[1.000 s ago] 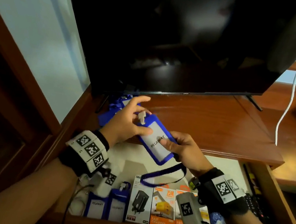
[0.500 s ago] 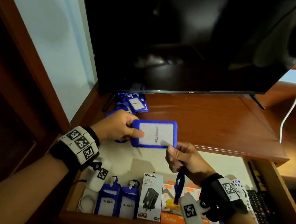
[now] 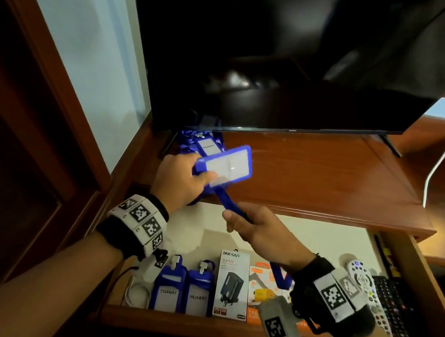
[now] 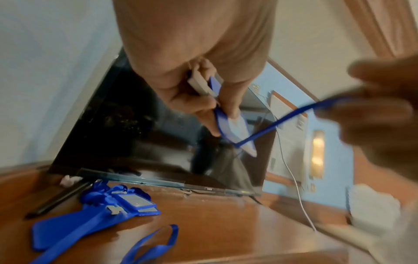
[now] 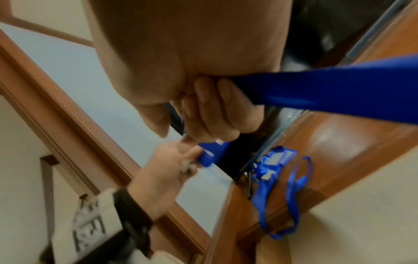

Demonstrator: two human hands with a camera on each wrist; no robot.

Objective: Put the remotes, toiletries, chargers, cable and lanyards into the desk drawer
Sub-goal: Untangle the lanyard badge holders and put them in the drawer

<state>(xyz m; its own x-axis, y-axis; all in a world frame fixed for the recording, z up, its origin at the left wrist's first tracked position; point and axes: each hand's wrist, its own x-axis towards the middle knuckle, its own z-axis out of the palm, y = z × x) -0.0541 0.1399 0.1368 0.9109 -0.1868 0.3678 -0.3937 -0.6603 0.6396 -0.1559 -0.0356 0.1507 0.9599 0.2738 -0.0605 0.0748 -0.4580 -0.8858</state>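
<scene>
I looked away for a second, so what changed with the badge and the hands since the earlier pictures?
The right hand let go of the blue badge holder and now grips its strap, drawn taut. The left hand kept hold of the holder, raised and turned it. The lanyards under the TV and those in the drawer stayed put.

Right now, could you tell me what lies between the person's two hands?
In the head view, the blue strap runs taut from the badge holder held in the left hand to the right hand, which grips it.
</scene>
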